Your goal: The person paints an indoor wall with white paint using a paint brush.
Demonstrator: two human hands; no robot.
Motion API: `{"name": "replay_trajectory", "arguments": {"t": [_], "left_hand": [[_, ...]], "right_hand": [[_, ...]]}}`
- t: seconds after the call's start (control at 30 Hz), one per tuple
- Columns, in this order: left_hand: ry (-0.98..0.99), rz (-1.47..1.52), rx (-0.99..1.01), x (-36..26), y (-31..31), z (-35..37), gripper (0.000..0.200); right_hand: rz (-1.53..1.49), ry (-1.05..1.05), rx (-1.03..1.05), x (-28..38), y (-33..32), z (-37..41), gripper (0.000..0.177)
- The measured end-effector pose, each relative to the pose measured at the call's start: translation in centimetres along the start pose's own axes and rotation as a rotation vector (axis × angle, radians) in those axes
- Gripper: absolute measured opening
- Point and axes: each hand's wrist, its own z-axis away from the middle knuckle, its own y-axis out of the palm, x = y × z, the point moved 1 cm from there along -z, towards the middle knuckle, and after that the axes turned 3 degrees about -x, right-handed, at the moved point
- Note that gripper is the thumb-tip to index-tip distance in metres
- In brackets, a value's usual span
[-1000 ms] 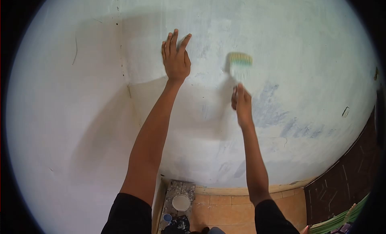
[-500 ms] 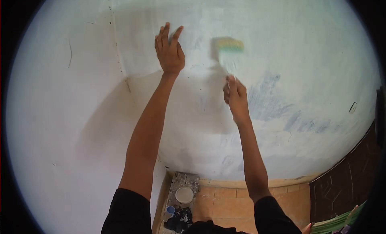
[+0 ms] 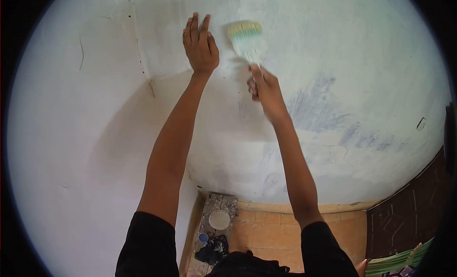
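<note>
A wide paintbrush (image 3: 247, 43) with a pale handle, green band and yellowish bristles is gripped by my right hand (image 3: 266, 89), fingers wrapped round the handle. Its bristles point up and lie at or close to the wall (image 3: 333, 48); contact is hard to make out. My left hand (image 3: 202, 48) is up on the same wall, left of the brush, fingers stretched upward and apart, holding nothing. The wall carries pale paint, with darker grey-blue patches (image 3: 314, 105) right of my right forearm.
Below, a paint-spattered wooden bench (image 3: 216, 201) bears a round white lid or container (image 3: 219, 220), a small blue cup (image 3: 203, 237) and a crumpled black plastic bag (image 3: 213, 250). Orange floor tiles (image 3: 266, 229) lie beside it. A dark carved door (image 3: 400, 220) is at the right.
My right hand and the paintbrush have moved up and to the left, closer to my left hand. The left hand appears slightly higher in view, still against the wall.
</note>
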Motion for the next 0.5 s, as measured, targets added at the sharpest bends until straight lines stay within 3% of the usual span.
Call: {"name": "replay_trajectory", "arguments": {"t": [0.1, 0.27, 0.37, 0.43, 0.5], "left_hand": [[0.015, 0.008, 0.006, 0.3, 0.0, 0.2, 0.047], [0.023, -0.023, 0.002, 0.8, 0.1, 0.3, 0.048], [0.007, -0.034, 0.010, 0.7, 0.0, 0.4, 0.049], [0.015, -0.017, -0.001, 0.7, -0.1, 0.4, 0.048], [0.005, -0.004, -0.007, 0.5, -0.2, 0.2, 0.048]], "right_hand": [[-0.039, 0.070, 0.013, -2.3, 0.7, -1.9, 0.042], [0.035, 0.135, -0.056, -12.2, 0.5, 4.6, 0.042], [-0.003, 0.079, -0.147, -7.2, 1.8, 4.4, 0.041], [0.088, -0.066, -0.138, -3.0, 2.1, 1.5, 0.046], [0.188, -0.078, -0.145, -1.1, 2.2, -1.3, 0.045]]}}
